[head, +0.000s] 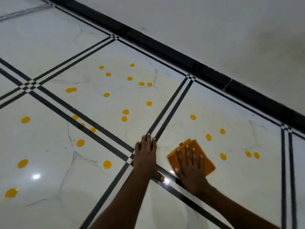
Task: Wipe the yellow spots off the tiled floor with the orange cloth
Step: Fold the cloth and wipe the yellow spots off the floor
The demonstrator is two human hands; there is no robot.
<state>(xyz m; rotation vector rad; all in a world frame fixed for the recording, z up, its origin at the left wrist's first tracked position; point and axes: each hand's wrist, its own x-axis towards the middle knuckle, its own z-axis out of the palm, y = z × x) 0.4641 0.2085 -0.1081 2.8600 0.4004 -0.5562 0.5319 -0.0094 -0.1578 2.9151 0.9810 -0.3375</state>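
A folded orange cloth (pixel 206 164) lies flat on the white tiled floor (pixel 231 187). My right hand (pixel 189 169) presses down on it with fingers spread. My left hand (pixel 146 156) rests palm-down on the floor beside it, over the black tile border lines, holding nothing. Several yellow spots are scattered over the tiles: a cluster on the middle tile (pixel 125 111), some on the left tiles (pixel 107 164), and some to the right of the cloth (pixel 223 156). The nearest spot (pixel 208 137) sits just beyond the cloth's far edge.
Double black border lines (pixel 170 109) cross the floor between tiles. A black skirting strip (pixel 198 66) runs diagonally along the base of a pale wall (pixel 231 30) at the top right. Glossy light reflections (pixel 36 176) show on the near-left tile.
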